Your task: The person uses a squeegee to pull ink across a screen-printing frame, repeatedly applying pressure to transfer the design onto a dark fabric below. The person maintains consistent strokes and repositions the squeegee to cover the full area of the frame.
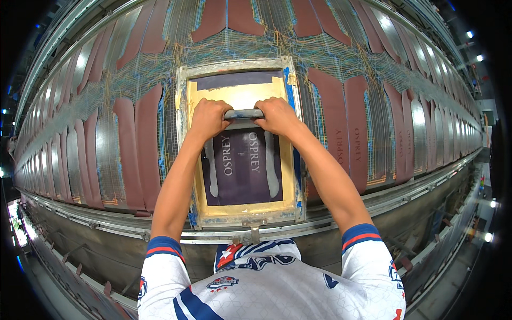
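In the head view, my left hand [212, 114] and my right hand [274, 114] are closed round the two ends of a grey squeegee [244, 114] lying crosswise over a screen-printing frame [242, 218]. The screen [240, 186] has a dark purple middle with pale lettering and two grey curved strips, edged by yellow tape and some blue tape. The squeegee is across the upper part of that dark area, just below a bright yellow band. My forearms reach up from the lower edge along both sides of the frame.
A long printing table stretches left and right, with rows of maroon cut panels [128, 149] on it, some lettered, among metal plates and coloured grid lines [362, 48]. A metal rail [96, 218] runs along the near edge. Lights and machinery line both dark sides.
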The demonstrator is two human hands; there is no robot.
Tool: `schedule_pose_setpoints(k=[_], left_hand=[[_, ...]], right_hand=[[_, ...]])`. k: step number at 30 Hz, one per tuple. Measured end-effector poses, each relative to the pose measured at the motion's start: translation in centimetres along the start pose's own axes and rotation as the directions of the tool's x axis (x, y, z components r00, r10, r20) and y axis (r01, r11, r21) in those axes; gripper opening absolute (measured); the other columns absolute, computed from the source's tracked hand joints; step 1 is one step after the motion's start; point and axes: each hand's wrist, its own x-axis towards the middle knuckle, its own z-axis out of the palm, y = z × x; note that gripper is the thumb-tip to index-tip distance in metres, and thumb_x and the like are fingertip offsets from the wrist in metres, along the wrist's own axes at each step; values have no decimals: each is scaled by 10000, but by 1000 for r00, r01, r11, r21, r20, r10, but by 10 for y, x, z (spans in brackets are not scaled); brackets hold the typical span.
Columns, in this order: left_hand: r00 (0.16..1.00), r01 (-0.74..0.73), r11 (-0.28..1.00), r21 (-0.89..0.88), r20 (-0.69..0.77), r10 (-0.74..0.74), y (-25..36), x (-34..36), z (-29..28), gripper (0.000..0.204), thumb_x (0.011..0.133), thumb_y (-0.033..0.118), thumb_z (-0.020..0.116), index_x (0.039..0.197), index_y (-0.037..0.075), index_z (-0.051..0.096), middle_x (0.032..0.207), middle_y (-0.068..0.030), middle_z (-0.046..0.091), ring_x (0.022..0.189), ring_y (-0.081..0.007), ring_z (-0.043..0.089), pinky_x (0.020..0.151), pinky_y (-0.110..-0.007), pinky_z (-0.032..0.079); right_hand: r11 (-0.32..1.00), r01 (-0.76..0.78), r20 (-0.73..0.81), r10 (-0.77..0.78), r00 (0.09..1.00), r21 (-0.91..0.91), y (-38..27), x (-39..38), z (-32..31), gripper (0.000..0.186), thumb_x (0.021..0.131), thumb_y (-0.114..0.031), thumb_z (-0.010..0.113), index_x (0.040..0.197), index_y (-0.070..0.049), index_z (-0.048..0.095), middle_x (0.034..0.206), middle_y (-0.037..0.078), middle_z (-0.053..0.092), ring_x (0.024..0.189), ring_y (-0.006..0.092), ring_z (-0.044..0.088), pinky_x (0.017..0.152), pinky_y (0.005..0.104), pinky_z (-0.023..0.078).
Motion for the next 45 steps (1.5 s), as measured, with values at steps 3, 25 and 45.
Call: schedule_pose_setpoints(k=[3,25,45], left_hand=[[997,-22,999,-33,-76,20,23,-39,14,234,655,106,816,881,130,760,854,-56,727,782,-292,658,769,-429,457],[999,5,998,-64,-43,-8,36,-72,16,265,660,168,852,901,115,756,833,-79,730,788,-314,671,750,-440,463],[999,51,996,-68,7,-50,112,-225,11,478,611,130,829,1073,124,705,1087,-2,691,1018,-220,621,917,-405,429]], right_hand=[[998,-34,-12,34,999,-44,-15,-37,14,265,699,-127,814,930,-69,696,868,146,696,897,353,656,820,452,509],[1000,5,18,-5,1000,-19,-26,-54,20,232,714,-171,839,893,-86,721,825,139,708,826,365,682,751,466,543],[649,-656,-327,760,561,384,-3,-145,-6,298,971,-319,656,898,-31,665,830,157,685,767,263,645,750,410,491]])
